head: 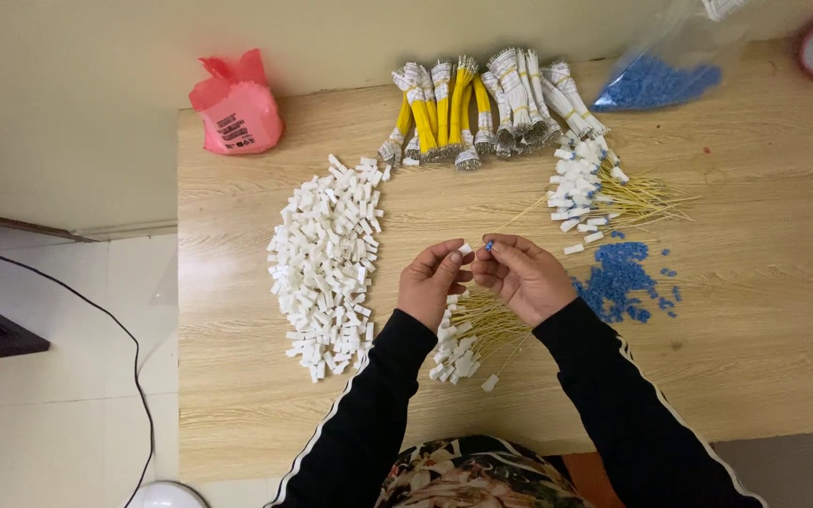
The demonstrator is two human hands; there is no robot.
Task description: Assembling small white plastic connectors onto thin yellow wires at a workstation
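Small white connector point(465, 249) pinched in left hand point(433, 280) fingertips, tiny blue piece point(489, 246) pinched in right hand point(522, 278), both held close together above the bench point(755, 310) centre. Pink plastic bag point(237, 105) at far-left bench corner, clear bag of blue pieces point(656, 80) far right. Both hands nearly closed.

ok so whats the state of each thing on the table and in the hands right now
left hand: pinching a small white connector
right hand: pinching a small blue piece
white connector pile: loose heap
blue pieces: scattered loose
yellow wire bundles: tied, lying in a row
white wire bundles: tied, lying in a row
clear bag of blue pieces: lying slumped
pink bag: knotted shut
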